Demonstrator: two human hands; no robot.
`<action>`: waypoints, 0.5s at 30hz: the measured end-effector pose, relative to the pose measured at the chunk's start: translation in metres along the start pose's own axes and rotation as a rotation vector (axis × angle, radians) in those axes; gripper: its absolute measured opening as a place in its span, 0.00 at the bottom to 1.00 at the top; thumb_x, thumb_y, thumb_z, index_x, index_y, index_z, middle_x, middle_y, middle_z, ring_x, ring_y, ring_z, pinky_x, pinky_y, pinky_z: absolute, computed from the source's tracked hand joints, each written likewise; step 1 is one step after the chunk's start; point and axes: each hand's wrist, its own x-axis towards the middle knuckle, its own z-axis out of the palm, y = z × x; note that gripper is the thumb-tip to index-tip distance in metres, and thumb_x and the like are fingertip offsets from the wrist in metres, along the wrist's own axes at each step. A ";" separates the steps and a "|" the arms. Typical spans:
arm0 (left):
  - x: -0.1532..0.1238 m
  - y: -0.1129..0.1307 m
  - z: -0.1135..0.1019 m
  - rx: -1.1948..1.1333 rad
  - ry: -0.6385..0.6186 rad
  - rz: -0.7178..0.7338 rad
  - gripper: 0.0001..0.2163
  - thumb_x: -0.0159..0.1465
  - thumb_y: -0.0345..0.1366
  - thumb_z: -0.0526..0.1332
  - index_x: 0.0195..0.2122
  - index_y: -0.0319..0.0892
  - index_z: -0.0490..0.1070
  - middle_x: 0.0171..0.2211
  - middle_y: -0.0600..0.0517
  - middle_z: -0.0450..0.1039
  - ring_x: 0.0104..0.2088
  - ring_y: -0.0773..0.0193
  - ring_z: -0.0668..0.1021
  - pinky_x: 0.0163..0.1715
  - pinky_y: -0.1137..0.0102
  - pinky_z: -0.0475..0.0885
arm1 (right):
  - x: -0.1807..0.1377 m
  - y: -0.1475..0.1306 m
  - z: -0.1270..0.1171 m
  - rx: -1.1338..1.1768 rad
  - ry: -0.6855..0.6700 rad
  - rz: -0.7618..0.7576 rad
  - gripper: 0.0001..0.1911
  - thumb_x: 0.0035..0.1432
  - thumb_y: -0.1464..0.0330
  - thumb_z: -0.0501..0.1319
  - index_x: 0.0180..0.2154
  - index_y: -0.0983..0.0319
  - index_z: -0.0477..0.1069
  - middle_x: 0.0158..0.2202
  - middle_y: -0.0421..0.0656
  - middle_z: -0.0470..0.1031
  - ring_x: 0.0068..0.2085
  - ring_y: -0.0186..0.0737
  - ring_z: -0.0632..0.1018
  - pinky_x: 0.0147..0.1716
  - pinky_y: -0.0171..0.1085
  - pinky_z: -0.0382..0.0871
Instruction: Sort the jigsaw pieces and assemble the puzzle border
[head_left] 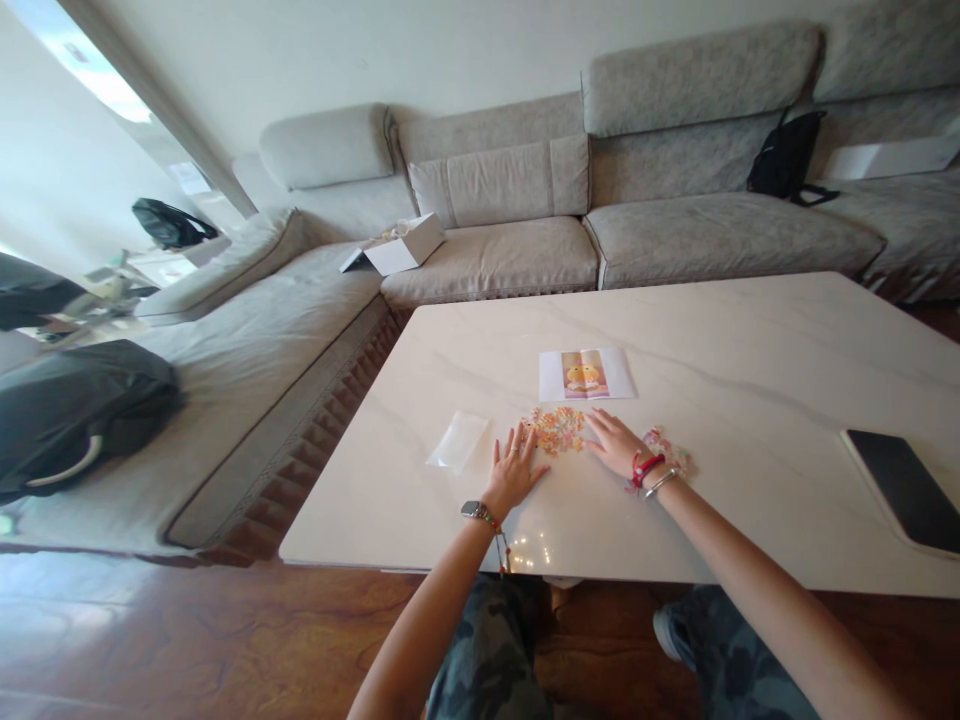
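A pile of small pastel jigsaw pieces [556, 428] lies on the pale marble table [750, 400]. My left hand [514, 468] lies flat and open on the table, its fingertips at the left edge of the pile. My right hand [616, 442] is also flat with fingers spread, touching the pile's right side. More pieces [666, 448] lie just beyond my right wrist. A printed picture sheet [586, 374] sits behind the pile.
An empty clear plastic bag [458, 440] lies left of my hands. A dark tablet [906, 488] rests near the table's right edge. A grey corner sofa [495, 250] wraps behind, holding a white box [403, 244], black bags [787, 155] and a dark backpack [71, 410].
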 end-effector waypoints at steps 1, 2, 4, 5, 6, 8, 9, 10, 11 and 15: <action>0.003 -0.001 0.000 -0.004 -0.003 -0.018 0.30 0.62 0.52 0.42 0.62 0.42 0.40 0.62 0.43 0.42 0.61 0.51 0.50 0.55 0.52 0.52 | -0.004 -0.009 0.003 -0.014 -0.032 0.017 0.28 0.57 0.62 0.50 0.56 0.69 0.55 0.57 0.56 0.57 0.58 0.49 0.59 0.54 0.47 0.56; 0.007 -0.002 0.000 -0.007 -0.007 -0.036 0.30 0.63 0.51 0.41 0.62 0.40 0.40 0.62 0.43 0.42 0.61 0.52 0.50 0.56 0.52 0.51 | -0.006 -0.016 0.007 -0.032 -0.063 0.037 0.30 0.56 0.62 0.51 0.57 0.70 0.54 0.58 0.57 0.55 0.58 0.50 0.58 0.54 0.47 0.55; 0.014 -0.005 0.000 -0.011 -0.020 -0.071 0.28 0.64 0.49 0.40 0.62 0.39 0.40 0.62 0.44 0.42 0.61 0.54 0.49 0.56 0.52 0.50 | -0.004 -0.026 0.014 -0.070 -0.109 0.094 0.33 0.54 0.61 0.53 0.58 0.71 0.50 0.60 0.58 0.51 0.59 0.52 0.56 0.55 0.49 0.52; 0.017 -0.007 0.000 -0.014 -0.032 -0.084 0.28 0.64 0.48 0.39 0.62 0.39 0.40 0.62 0.44 0.42 0.61 0.55 0.49 0.56 0.52 0.50 | 0.000 -0.028 0.017 -0.082 -0.127 0.117 0.35 0.54 0.60 0.53 0.59 0.72 0.49 0.60 0.58 0.50 0.60 0.52 0.54 0.55 0.50 0.51; 0.020 -0.009 0.000 -0.016 -0.047 -0.092 0.27 0.64 0.47 0.39 0.62 0.39 0.41 0.62 0.44 0.42 0.61 0.55 0.49 0.56 0.52 0.50 | 0.004 -0.028 0.018 -0.087 -0.144 0.131 0.36 0.54 0.59 0.52 0.59 0.72 0.48 0.61 0.58 0.49 0.60 0.52 0.54 0.55 0.50 0.50; 0.025 -0.012 0.001 -0.023 -0.078 -0.091 0.27 0.64 0.47 0.39 0.62 0.39 0.41 0.62 0.45 0.43 0.62 0.55 0.49 0.57 0.51 0.49 | 0.014 -0.026 0.018 -0.080 -0.174 0.129 0.36 0.55 0.57 0.50 0.59 0.71 0.47 0.61 0.57 0.49 0.60 0.51 0.53 0.56 0.51 0.49; 0.026 -0.013 0.001 -0.025 -0.089 -0.085 0.27 0.64 0.47 0.39 0.61 0.39 0.42 0.62 0.46 0.43 0.62 0.55 0.48 0.57 0.51 0.48 | 0.017 -0.025 0.017 -0.074 -0.188 0.119 0.35 0.55 0.56 0.49 0.59 0.70 0.48 0.61 0.55 0.49 0.60 0.50 0.53 0.56 0.51 0.49; 0.028 -0.014 0.001 -0.024 -0.095 -0.079 0.27 0.64 0.47 0.38 0.61 0.39 0.42 0.62 0.46 0.42 0.62 0.56 0.48 0.57 0.51 0.47 | 0.020 -0.024 0.017 -0.071 -0.200 0.109 0.35 0.56 0.56 0.48 0.59 0.69 0.48 0.61 0.55 0.49 0.61 0.49 0.53 0.56 0.51 0.49; 0.028 -0.014 0.001 -0.022 -0.098 -0.074 0.27 0.64 0.47 0.38 0.61 0.39 0.42 0.62 0.47 0.43 0.62 0.56 0.48 0.57 0.51 0.47 | 0.022 -0.023 0.016 -0.070 -0.207 0.100 0.34 0.56 0.56 0.47 0.59 0.68 0.48 0.61 0.54 0.49 0.61 0.49 0.53 0.56 0.51 0.49; 0.032 -0.014 0.000 -0.005 -0.078 -0.072 0.27 0.64 0.47 0.37 0.61 0.40 0.43 0.62 0.49 0.43 0.62 0.57 0.47 0.57 0.50 0.46 | 0.023 -0.021 0.018 -0.092 -0.200 0.072 0.35 0.56 0.55 0.48 0.59 0.68 0.48 0.61 0.54 0.49 0.61 0.49 0.53 0.56 0.51 0.49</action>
